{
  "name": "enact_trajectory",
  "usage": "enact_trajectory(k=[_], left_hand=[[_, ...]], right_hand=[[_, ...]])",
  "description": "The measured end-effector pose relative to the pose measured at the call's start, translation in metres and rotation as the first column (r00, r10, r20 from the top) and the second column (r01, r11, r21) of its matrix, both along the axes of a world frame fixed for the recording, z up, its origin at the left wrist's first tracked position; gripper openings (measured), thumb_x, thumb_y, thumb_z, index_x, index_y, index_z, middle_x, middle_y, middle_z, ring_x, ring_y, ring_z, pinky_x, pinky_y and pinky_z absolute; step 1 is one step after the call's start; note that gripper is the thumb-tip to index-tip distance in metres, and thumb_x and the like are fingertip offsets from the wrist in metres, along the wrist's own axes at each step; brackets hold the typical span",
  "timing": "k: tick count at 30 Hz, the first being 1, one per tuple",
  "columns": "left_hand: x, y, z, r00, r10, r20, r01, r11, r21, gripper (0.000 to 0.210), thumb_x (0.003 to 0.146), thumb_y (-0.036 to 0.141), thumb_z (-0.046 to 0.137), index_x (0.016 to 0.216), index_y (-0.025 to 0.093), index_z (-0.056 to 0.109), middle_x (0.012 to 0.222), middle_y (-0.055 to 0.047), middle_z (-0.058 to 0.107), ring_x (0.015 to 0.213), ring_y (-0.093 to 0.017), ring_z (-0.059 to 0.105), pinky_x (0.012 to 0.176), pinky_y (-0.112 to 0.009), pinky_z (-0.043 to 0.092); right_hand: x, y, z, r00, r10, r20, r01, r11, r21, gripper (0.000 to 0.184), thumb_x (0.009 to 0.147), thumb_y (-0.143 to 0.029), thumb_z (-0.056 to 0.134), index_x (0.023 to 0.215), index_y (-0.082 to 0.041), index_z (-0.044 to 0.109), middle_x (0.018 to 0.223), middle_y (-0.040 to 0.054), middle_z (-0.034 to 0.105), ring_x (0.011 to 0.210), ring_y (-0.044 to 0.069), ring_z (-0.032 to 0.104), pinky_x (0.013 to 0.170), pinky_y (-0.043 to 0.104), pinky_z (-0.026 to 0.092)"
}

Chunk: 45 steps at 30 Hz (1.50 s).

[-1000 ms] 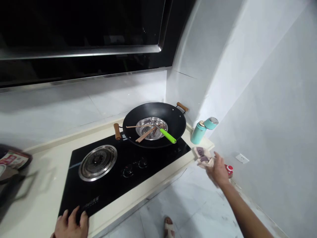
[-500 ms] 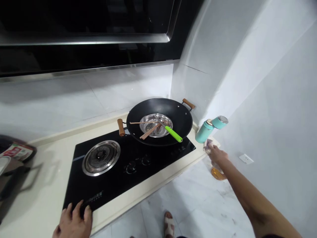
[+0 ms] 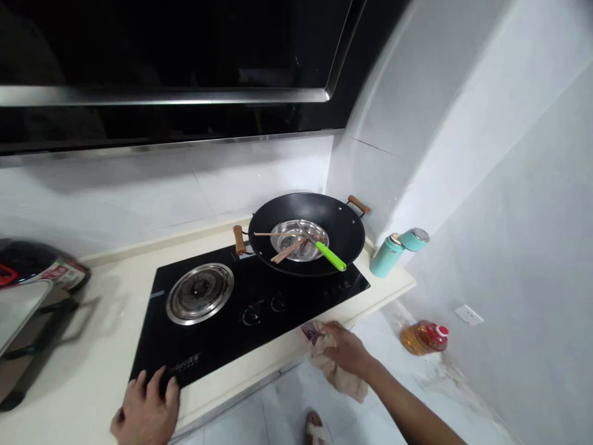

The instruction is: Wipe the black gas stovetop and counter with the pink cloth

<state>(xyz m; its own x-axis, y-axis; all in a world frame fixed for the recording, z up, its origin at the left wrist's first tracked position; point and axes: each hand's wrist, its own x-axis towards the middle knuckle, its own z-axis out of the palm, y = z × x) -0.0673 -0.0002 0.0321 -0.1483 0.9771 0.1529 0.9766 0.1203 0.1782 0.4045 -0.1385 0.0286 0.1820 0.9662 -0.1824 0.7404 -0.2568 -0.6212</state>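
My right hand (image 3: 345, 349) grips a crumpled beige cloth (image 3: 340, 374) with a purple patch, pressed on the front strip of the pale countertop (image 3: 273, 358). Part of the cloth hangs over the front edge. My left hand (image 3: 147, 408) rests with its fingers spread at the front left corner of the black glass stove (image 3: 213, 346), holding nothing. A black wok (image 3: 343, 228) with wooden handles sits at the right of the stove. Inside it are a metal bowl (image 3: 278, 227), chopsticks (image 3: 286, 252) and a green-handled utensil (image 3: 331, 256).
A teal flask (image 3: 386, 258) with its lid tipped open stands at the counter's right end. An oil bottle (image 3: 417, 339) with a red cap is on the floor. At far left is a pot-like appliance (image 3: 41, 303). The range hood (image 3: 176, 117) overhangs the stove.
My right hand has moved left along the counter's front edge with the cloth, from near the flask to below the stove knobs. My left hand stays on the stove corner. The view has shifted slightly.
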Motion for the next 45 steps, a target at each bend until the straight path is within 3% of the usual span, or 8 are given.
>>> enact_trajectory(k=[5,13,19,26,30,34,38,45], left_hand=[[0.002,-0.004,0.0,1.0,-0.023,0.004,0.023,0.996,0.09,0.06,0.103,0.051,0.027,0.138,0.017,0.062,0.159,-0.02,0.051,0.154,-0.034,0.04,0.12,-0.061,0.036],[-0.001,-0.007,-0.005,0.999,-0.027,-0.035,0.03,0.996,0.083,0.056,0.103,0.046,0.03,0.136,0.016,0.064,0.159,-0.021,0.051,0.154,-0.034,0.039,0.12,-0.059,0.035],[0.001,-0.011,-0.004,0.997,-0.052,-0.053,0.058,0.992,0.113,0.054,0.103,0.045,0.033,0.135,0.015,0.065,0.157,-0.023,0.052,0.153,-0.035,0.041,0.118,-0.059,0.037],[0.002,-0.011,-0.002,0.997,-0.063,-0.041,0.067,0.992,0.107,0.06,0.104,0.049,0.028,0.136,0.013,0.064,0.157,-0.024,0.052,0.153,-0.039,0.041,0.117,-0.063,0.038],[0.001,-0.01,-0.003,0.998,-0.061,-0.027,0.064,0.994,0.094,0.059,0.104,0.049,0.029,0.136,0.015,0.064,0.157,-0.023,0.052,0.153,-0.038,0.041,0.118,-0.063,0.038],[0.001,-0.011,-0.005,0.998,-0.059,-0.022,0.061,0.993,0.104,0.055,0.103,0.046,0.033,0.136,0.015,0.064,0.158,-0.023,0.051,0.154,-0.037,0.039,0.119,-0.062,0.036],[0.002,-0.012,-0.005,0.998,-0.056,-0.017,0.057,0.993,0.105,0.053,0.103,0.045,0.036,0.137,0.015,0.064,0.159,-0.022,0.05,0.155,-0.036,0.038,0.121,-0.06,0.034],[0.006,-0.014,-0.003,0.999,-0.035,-0.023,0.036,0.996,0.087,0.054,0.104,0.046,0.034,0.138,0.015,0.064,0.16,-0.021,0.05,0.155,-0.034,0.037,0.121,-0.058,0.033]], right_hand=[[0.081,0.039,0.04,0.935,-0.355,-0.018,0.354,0.924,0.146,0.056,0.088,-0.048,0.059,0.139,-0.024,0.059,0.133,0.0099,0.063,0.118,0.027,0.066,0.102,0.042,0.053],[0.14,0.121,0.042,0.843,-0.348,0.41,0.402,0.914,-0.049,0.06,0.097,-0.053,0.049,0.147,-0.022,0.059,0.162,0.0132,0.045,0.152,0.037,0.034,0.119,0.058,0.034],[0.065,0.116,0.016,0.783,-0.327,0.53,0.344,0.936,0.069,0.055,0.102,-0.045,0.039,0.133,-0.01,0.067,0.145,0.0239,0.058,0.144,0.041,0.037,0.117,0.062,0.027],[-0.097,0.072,0.005,0.912,-0.058,0.406,-0.073,0.951,0.301,0.041,0.098,-0.048,0.058,0.13,-0.024,0.066,0.138,0.0129,0.064,0.127,0.034,0.051,0.114,0.054,0.032],[-0.126,0.062,0.003,0.926,0.122,0.358,-0.238,0.924,0.299,0.046,0.096,-0.049,0.063,0.136,-0.026,0.064,0.138,0.0086,0.065,0.133,0.033,0.049,0.121,0.054,0.026],[-0.062,0.052,0.004,0.886,0.165,0.433,-0.266,0.947,0.182,0.058,0.096,-0.048,0.062,0.151,-0.032,0.054,0.145,0.0084,0.063,0.131,0.032,0.052,0.111,0.049,0.037],[0.043,0.03,-0.004,0.838,-0.155,0.524,0.103,0.987,0.126,0.054,0.1,-0.047,0.049,0.149,-0.026,0.056,0.149,0.0151,0.057,0.132,0.036,0.05,0.103,0.051,0.042],[0.124,0.032,-0.006,0.671,-0.483,0.562,0.506,0.853,0.128,0.058,0.101,-0.052,0.039,0.137,-0.014,0.064,0.143,0.021,0.053,0.129,0.038,0.049,0.106,0.054,0.04]])
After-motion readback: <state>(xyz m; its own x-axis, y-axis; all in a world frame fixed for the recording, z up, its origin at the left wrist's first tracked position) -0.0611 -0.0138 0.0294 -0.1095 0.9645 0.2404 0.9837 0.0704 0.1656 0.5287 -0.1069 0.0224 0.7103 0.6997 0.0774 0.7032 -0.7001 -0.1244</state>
